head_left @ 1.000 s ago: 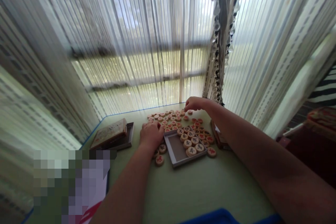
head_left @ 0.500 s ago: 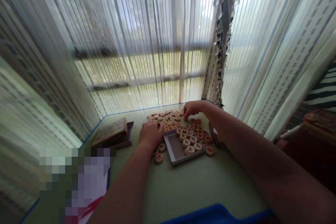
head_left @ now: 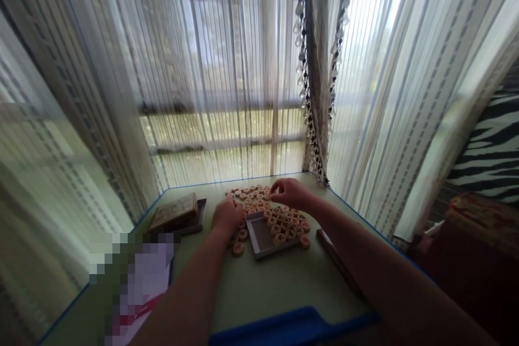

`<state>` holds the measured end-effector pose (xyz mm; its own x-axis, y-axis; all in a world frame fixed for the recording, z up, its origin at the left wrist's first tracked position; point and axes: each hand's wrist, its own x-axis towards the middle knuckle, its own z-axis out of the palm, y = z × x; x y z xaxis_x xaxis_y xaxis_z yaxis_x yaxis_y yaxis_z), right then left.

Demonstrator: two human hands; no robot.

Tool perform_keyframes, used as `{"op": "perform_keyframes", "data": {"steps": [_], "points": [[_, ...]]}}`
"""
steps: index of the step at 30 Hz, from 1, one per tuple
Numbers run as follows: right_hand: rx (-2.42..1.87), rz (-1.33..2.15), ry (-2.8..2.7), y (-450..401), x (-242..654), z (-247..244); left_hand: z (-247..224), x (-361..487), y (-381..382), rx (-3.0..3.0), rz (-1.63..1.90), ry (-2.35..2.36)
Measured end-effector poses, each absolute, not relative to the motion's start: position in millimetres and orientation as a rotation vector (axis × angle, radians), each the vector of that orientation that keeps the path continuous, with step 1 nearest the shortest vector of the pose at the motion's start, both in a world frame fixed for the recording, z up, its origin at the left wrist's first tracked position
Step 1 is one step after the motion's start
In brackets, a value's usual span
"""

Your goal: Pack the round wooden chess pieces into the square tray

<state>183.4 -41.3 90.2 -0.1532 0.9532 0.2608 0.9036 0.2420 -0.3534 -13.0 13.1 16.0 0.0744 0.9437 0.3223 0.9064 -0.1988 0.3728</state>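
Observation:
Wooden xiangqi pieces (head_left: 253,194) with red and dark characters lie spread over the table behind a shallow grey box tray (head_left: 261,235). The tray's right side holds several pieces (head_left: 280,225) in rows; its left side shows bare bottom. My left hand (head_left: 227,215) rests just left of the tray, fingers curled among loose pieces, their tips mostly hidden. Beyond the tray, my right hand (head_left: 291,193) hovers at the right edge of the scattered pieces with thumb and fingers bent together. Whatever it may pinch is too small to make out.
A patterned box lid (head_left: 174,212) leans on another grey tray (head_left: 198,221) at the left. A flat brown-edged object (head_left: 338,262) lies under my right forearm. A blue edge (head_left: 279,327) is at the front. Sheer curtains (head_left: 227,65) hang behind the table (head_left: 263,292).
The view has tilted up and turned slightly right. My right hand has moved nearer the tray and scattered pieces. My left hand stays beside the tray.

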Motion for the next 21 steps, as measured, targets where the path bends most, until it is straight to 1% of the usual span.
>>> {"op": "perform_keyframes", "data": {"steps": [3, 7, 10, 12, 16, 18, 21], "points": [[-1.752, 0.046, -2.125, -32, 201, 78, 15, -15, 14, 2.228, 0.811, 1.926], [-1.85, -0.014, -2.153, -22, 216, 63, 13, -16, 18, 2.25, 0.783, 1.949], [-1.876, 0.006, -2.097, -22, 216, 59, 13, -16, 20, 2.248, 0.761, 1.954], [-1.844, 0.13, -2.029, -22, 214, 62, 13, -15, 20, 2.241, 0.754, 1.956], [-1.614, 0.682, -1.781, -8, 215, 93, 13, -15, 19, 2.249, 0.778, 1.956], [-1.456, 0.798, -1.686, 5, 216, 119, 12, -16, 18, 2.223, 0.809, 1.962], [-1.37, 0.811, -1.654, 25, 218, 160, 12, -17, 19, 2.141, 0.852, 1.986]]}}
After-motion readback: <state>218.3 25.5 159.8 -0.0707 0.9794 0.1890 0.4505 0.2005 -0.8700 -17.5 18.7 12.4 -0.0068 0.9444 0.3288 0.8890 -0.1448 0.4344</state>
